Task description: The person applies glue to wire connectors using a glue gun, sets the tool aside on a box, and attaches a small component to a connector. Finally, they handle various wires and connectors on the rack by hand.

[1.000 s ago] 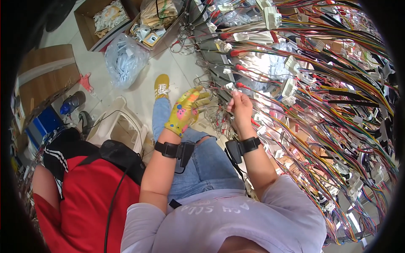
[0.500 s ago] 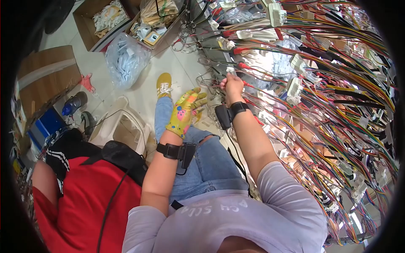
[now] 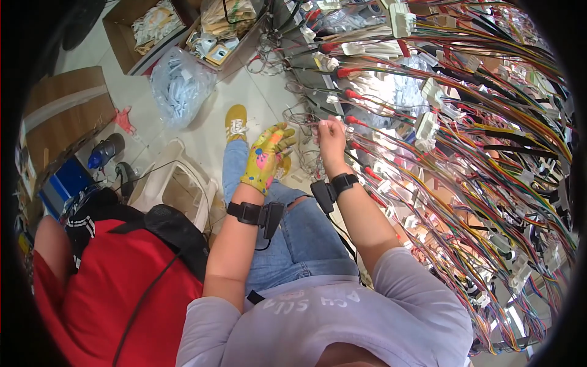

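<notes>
My left hand (image 3: 264, 160) wears a yellow patterned glove and hovers above my legs, its fingers loosely stretched with nothing seen in them. My bare right hand (image 3: 332, 139) is raised at the left edge of a dense rack of wires, its fingers curled into a pinch. Whatever it may hold is too small to make out. Thin loose wires (image 3: 299, 116) hang beside its fingertips. Just right of that hand, a red clip-like end (image 3: 356, 120) sits on one of the wire bundles. A small white connector (image 3: 332, 98) is beyond the fingers.
Multicoloured wire bundles (image 3: 489, 131) with white connectors fill the right side. A person in a red shirt (image 3: 137, 287) is close on my left, near a white plastic stool (image 3: 205, 196). Farther off are a clear bag of pale parts (image 3: 181, 92) and open cartons (image 3: 125, 46).
My right hand has drawn back slightly toward me and to the left, away from the white connector. The left hand stays nearly in place. The person in red has shifted a little left.
</notes>
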A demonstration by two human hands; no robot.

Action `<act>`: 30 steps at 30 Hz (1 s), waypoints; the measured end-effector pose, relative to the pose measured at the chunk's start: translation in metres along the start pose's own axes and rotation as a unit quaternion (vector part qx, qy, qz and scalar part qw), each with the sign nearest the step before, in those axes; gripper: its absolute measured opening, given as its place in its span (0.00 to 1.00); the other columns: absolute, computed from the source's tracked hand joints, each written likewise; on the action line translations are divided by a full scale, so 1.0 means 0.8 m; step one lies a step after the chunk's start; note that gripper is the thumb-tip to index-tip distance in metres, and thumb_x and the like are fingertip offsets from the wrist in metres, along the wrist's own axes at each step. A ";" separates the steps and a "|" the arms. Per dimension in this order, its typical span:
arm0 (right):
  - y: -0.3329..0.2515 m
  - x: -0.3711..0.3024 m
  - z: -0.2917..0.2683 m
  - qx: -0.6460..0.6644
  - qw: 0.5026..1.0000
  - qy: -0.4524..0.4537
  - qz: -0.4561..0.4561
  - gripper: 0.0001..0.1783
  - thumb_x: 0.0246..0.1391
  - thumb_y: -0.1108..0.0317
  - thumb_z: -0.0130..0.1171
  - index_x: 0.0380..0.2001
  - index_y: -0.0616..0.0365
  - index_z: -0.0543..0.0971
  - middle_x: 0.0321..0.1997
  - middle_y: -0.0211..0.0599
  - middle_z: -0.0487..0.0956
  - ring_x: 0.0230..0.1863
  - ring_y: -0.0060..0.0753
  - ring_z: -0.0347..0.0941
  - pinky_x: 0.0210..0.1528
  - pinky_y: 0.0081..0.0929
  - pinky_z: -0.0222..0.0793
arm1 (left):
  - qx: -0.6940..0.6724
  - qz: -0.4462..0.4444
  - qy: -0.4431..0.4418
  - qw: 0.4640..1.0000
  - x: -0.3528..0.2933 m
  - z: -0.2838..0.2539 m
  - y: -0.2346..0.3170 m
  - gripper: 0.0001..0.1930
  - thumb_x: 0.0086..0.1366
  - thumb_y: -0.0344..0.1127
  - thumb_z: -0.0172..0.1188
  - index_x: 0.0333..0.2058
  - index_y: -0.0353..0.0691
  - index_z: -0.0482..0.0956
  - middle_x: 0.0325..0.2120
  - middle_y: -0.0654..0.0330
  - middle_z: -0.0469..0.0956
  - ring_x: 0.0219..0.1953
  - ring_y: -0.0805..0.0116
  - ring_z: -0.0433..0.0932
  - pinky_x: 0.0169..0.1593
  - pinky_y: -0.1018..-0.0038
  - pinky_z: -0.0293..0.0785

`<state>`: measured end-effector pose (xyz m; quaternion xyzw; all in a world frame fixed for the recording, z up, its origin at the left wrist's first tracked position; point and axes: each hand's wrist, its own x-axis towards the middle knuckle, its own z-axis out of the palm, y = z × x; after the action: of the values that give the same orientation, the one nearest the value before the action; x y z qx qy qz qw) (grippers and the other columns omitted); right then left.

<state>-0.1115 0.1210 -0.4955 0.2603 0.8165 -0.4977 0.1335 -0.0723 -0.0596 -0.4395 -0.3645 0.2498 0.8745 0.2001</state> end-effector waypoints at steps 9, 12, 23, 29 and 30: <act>-0.016 0.059 0.030 0.389 0.908 -0.059 0.146 0.07 0.58 0.72 0.47 0.38 0.64 0.69 0.38 0.40 0.73 0.39 0.34 0.76 0.41 0.29 0.73 | -0.021 -0.007 0.003 1.000 0.004 -0.004 -0.019 0.21 0.63 0.36 0.52 0.53 0.31 0.66 0.45 0.49 0.74 0.46 0.59 0.75 0.50 0.67 0.71; -0.015 0.048 0.023 0.313 0.935 -0.065 0.153 0.07 0.59 0.68 0.46 0.29 0.59 0.70 0.24 0.33 0.72 0.26 0.25 0.70 0.28 0.22 0.67 | -0.027 -0.005 0.008 1.000 0.003 -0.008 -0.021 0.21 0.63 0.36 0.52 0.53 0.31 0.66 0.45 0.49 0.73 0.46 0.59 0.75 0.50 0.67 0.71; -0.017 -0.153 -0.114 0.090 0.966 -0.195 0.142 0.11 0.62 0.60 0.46 0.30 0.55 0.68 0.17 0.22 0.62 0.17 0.16 0.54 0.19 0.17 0.51 | 0.131 -0.073 -0.066 0.987 0.006 0.015 -0.054 0.20 0.65 0.41 0.50 0.53 0.38 0.67 0.45 0.55 0.75 0.45 0.65 0.75 0.50 0.72 0.68; -0.021 -0.203 -0.166 0.154 0.929 -0.280 0.185 0.09 0.61 0.63 0.49 0.32 0.56 0.69 0.21 0.23 0.66 0.20 0.15 0.58 0.21 0.16 0.54 | 0.628 0.387 -0.401 0.543 0.026 0.065 -0.136 0.19 0.61 0.34 0.49 0.51 0.38 0.71 0.46 0.54 0.75 0.48 0.56 0.73 0.52 0.70 0.68; -0.020 -0.209 -0.171 0.134 0.934 -0.262 0.203 0.09 0.61 0.63 0.49 0.32 0.56 0.69 0.21 0.23 0.66 0.20 0.15 0.58 0.21 0.16 0.54 | 0.601 0.421 -0.399 0.550 0.021 0.071 -0.144 0.19 0.61 0.34 0.49 0.51 0.38 0.71 0.46 0.54 0.75 0.48 0.56 0.73 0.52 0.70 0.68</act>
<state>0.0237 0.1873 -0.3400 0.2960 0.6082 -0.6153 0.4048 -0.0523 0.0683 -0.4506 0.3737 0.7363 0.5608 0.0602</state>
